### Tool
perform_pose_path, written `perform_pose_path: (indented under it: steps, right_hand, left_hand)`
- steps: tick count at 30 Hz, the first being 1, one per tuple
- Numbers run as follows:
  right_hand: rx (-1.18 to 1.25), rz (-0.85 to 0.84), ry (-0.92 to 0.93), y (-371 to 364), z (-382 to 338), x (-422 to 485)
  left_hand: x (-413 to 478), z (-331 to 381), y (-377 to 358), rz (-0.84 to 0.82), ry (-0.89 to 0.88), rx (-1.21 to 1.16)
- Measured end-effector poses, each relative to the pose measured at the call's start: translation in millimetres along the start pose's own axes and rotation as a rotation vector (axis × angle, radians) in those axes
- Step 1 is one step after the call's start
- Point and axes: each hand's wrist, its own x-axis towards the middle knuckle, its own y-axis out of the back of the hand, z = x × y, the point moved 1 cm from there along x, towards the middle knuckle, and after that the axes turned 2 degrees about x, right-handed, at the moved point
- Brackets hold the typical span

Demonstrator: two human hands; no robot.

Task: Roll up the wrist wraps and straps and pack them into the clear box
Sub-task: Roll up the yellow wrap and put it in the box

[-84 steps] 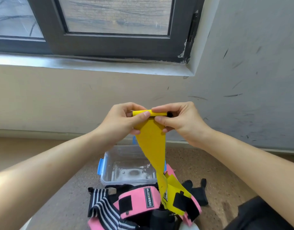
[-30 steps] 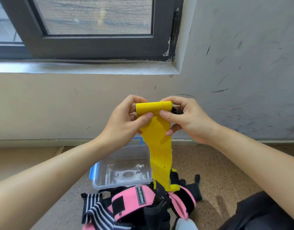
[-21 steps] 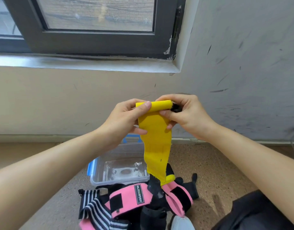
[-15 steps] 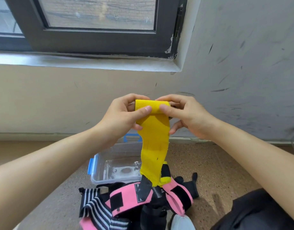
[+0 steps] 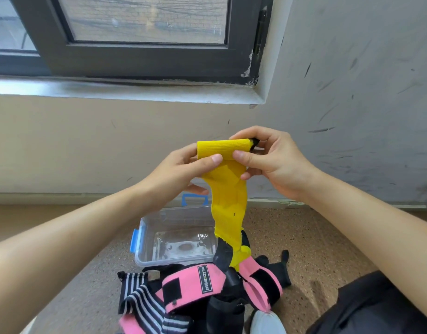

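The yellow wrap (image 5: 228,201) is held up at chest height in front of the wall, above the box (image 5: 145,239) and the pile. Its top end is wound into a short, tight roll. The left hand (image 5: 183,169) pinches the roll's left part, thumb on the front and fingers behind. The right hand (image 5: 272,162) pinches the right part the same way, its fingertips at the black bit that sticks out of the roll's end. The rest of the wrap hangs loose, creased and slightly twisted. Its lower end, with a black patch, reaches down to the pile; I cannot tell whether it touches.

The box sits lidless on the floor (image 5: 316,249), just beyond the pile. Only its own bottom with a pale mark shows through it, so I judge that nothing is packed yet.

The pile lies nearest the person: pink wraps (image 5: 193,288), a striped wrap (image 5: 140,300) at the left and black straps (image 5: 272,266) at the right, all unrolled and tangled over one another.

The task looks early. The step in hand is rolling the first wrap, with most of its length not yet wound. Left to do: finish this roll, fasten it, put it in the box, then do the same for every piece in the pile.
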Motion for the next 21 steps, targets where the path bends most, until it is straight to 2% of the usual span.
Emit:
perform_pose_path:
  steps: [9,12,16,21]
  right_hand:
    - [-0.175,0.012,0.159,-1.0,6.9,4.4]
    - [-0.197,-0.028,0.038,1.5,6.1,4.4]
    - [-0.026,-0.065,-0.191,0.5,5.4,3.8]
    - [0.067,-0.1,-0.194,-3.1,5.1,6.1]
  left_hand:
    - [3.3,2.6,0.3,0.105,0.066,-0.066]
    - [2.8,1.6,5.9,0.138,0.044,-0.078]
    - [1.6,0.6,9.7,0.173,-0.039,-0.023]
    - [0.3,1.2,4.7,0.208,-0.222,0.076]
